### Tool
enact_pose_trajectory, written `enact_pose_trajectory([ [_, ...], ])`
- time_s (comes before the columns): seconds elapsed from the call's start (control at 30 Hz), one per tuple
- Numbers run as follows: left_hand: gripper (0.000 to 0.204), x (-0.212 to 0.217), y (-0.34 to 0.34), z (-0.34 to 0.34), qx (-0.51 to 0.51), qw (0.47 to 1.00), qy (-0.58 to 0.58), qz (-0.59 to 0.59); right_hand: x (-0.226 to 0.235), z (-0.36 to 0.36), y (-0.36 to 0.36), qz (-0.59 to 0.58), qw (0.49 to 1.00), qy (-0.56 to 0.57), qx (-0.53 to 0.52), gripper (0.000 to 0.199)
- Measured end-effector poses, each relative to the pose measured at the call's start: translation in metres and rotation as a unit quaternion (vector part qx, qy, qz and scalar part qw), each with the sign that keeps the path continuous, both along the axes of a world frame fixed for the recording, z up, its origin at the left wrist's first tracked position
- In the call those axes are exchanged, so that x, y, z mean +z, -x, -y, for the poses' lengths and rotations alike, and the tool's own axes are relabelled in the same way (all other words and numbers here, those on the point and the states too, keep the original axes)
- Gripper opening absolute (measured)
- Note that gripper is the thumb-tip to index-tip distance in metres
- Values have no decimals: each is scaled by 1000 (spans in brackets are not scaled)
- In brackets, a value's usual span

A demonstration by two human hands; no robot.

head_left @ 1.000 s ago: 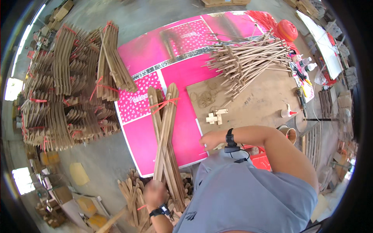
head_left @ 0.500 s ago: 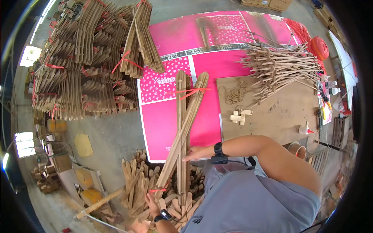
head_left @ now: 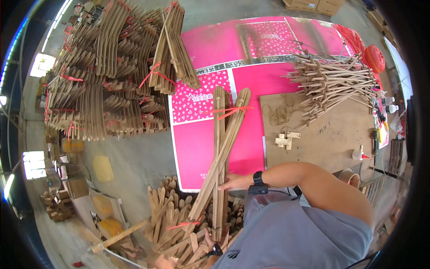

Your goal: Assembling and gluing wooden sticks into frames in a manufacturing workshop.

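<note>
Two crossed stacks of wooden slats form one long bundle, with red string tied round its upper part and more red string by the lower left end. It lies over the near edge of the pink table, its lower end sticking out past it. My right hand is closed on the bundle's right side, thumb on top and some fingers hidden. Low down, my left hand is beside the bundle's lower end, fingers apart and pointing up, partly hidden. Beneath are many loose rounded wooden slats.
The pink table carries a brown board with rubber bands, small wood blocks, a pile of thin sticks and a glue bottle. Tied slat bundles are stacked high at the left. Red twine sits far right.
My left hand has moved right, from left of the bundle to its lower end. My right hand keeps its place on the slats. The whole view has shifted slightly.
</note>
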State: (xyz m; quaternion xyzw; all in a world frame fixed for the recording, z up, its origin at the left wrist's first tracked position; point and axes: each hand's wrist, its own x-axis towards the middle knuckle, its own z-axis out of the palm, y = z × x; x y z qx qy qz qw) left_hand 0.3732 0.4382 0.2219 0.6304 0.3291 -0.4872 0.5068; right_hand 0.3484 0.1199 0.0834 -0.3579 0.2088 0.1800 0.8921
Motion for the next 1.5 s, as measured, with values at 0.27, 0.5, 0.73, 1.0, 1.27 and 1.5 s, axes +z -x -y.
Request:
enact_pose_trajectory([
  [0.27,67,-64,6,-30,152,971,175,-50,-1,22,-5,-4,998,41,-50,78],
  [0.5,58,-57,-17,74,53,976,188,-99,45,131,-26,-44,980,155,-118,76],
  [0.73,43,-63,-10,192,2,965,247,-90,22,213,-47,-11,963,135,-233,61],
  [1.0,37,-128,-21,290,-7,928,360,-95,77,191,-5,-74,921,208,-322,81],
  [1.27,36,-122,-18,357,-61,944,313,-80,71,133,64,-50,945,139,-293,80],
  [1.5,55,-119,-12,360,-56,953,282,-93,43,137,71,-81,946,106,-294,78],
])
